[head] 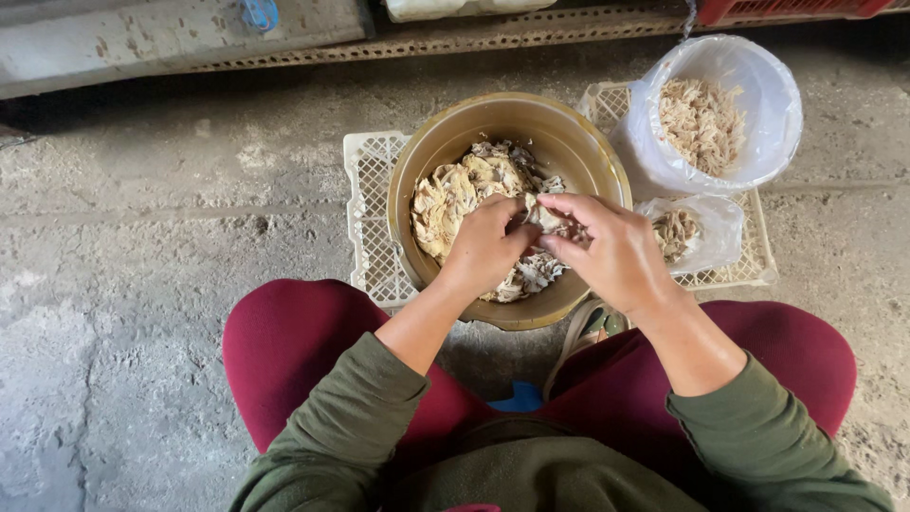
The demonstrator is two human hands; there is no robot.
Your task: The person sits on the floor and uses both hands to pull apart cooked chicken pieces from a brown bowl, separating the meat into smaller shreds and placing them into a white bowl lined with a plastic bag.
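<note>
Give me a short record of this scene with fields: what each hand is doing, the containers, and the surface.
left hand: left hand pinches a pale shredded piece over the bowl
right hand: right hand grips the same piece from the other side
bowl: round tan bowl holding pale flaky chunks
bag-lined tub: upper right, bag-lined tub with fine shreds inside
small bag: small clear bag beside the bowl, a few shreds in it
support: white plastic lattice crate under the containers
ground: rough concrete floor
</note>
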